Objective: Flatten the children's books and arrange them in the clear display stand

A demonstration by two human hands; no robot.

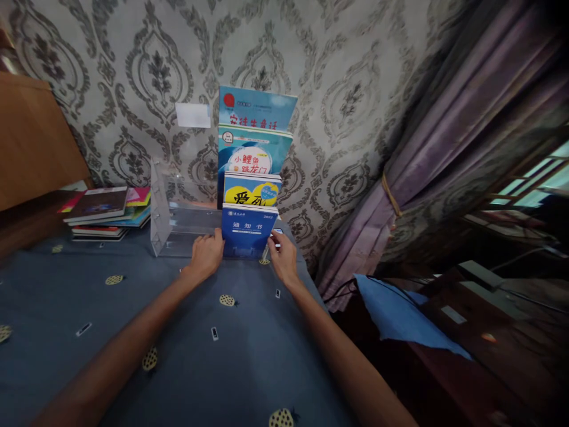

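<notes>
A dark blue booklet (249,234) with white lettering and "2022" stands upright at the front of a clear acrylic tiered rack (162,222). My left hand (207,255) has its fingers curled in at the booklet's left edge. At the right edge, my right hand (283,255) grips it between thumb and fingers; the fingertips behind are partly hidden. Behind it, in rising steps, stand a book with a yellow cover patch (231,193), a teal book (280,148) and a light blue book (267,107) at the top. The rack's left half holds no books.
To the left lies a stack of books and booklets (100,204), beside a brown wooden panel (40,142). A blue patterned cloth (178,332) covers the table. Patterned wallpaper (351,101) rises behind, with a tied purple curtain (400,172) and a blue cloth (400,314) on the right.
</notes>
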